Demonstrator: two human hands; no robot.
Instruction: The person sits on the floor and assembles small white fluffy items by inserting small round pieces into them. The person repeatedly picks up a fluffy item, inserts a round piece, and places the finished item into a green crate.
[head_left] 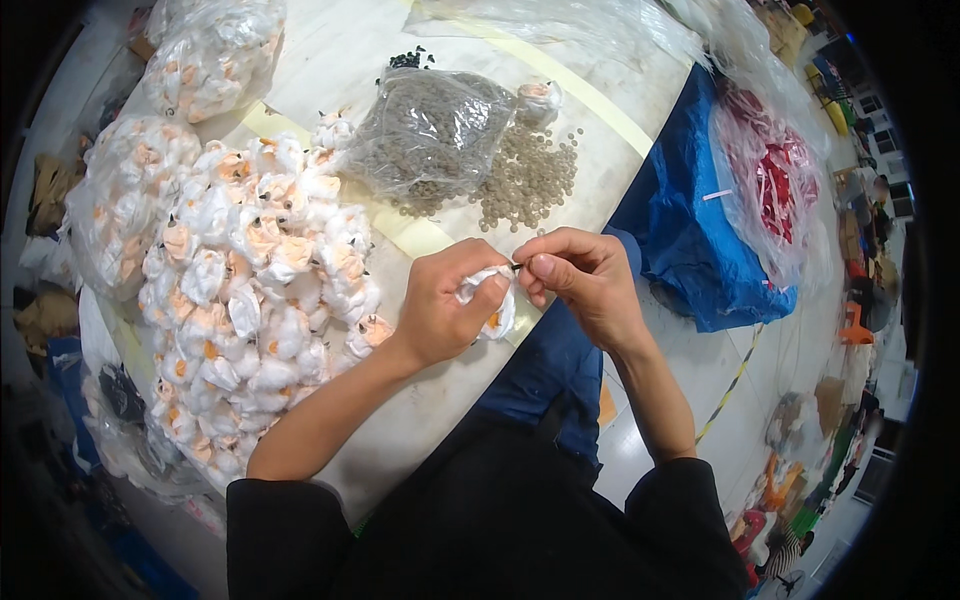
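At the far left of our table (pixel 330 60) stand two clear bags of flowers (pixel 120 190), white with peach centres, their lower edges lost in the dark rim of the view. Just right of them lies our loose heap of flowers (pixel 250 270), touching the bags and reaching down toward our left forearm.

Our left hand (pixel 445 305) is curled closed around one white fabric flower (pixel 492 300). The petals bulge out between thumb and fingers, with a spot of orange at the lower edge. Most of the bloom is hidden inside the fist, so its long axis is hard to read; it seems to run up and to the right, its stem end pointing at the other hand.

There, our right hand (pixel 585 280) pinches thumb against forefinger on a small dark stem piece (pixel 517 266), which sits at the flower's upper right corner, between the two hands. The piece is too small to tell its shape.

Beyond the hands lie a clear bag of brownish beads (pixel 430 130) and loose beads (pixel 530 175) scattered beside it. Farther right are a blue sheet (pixel 690 230) and a bag of red pieces (pixel 775 180).
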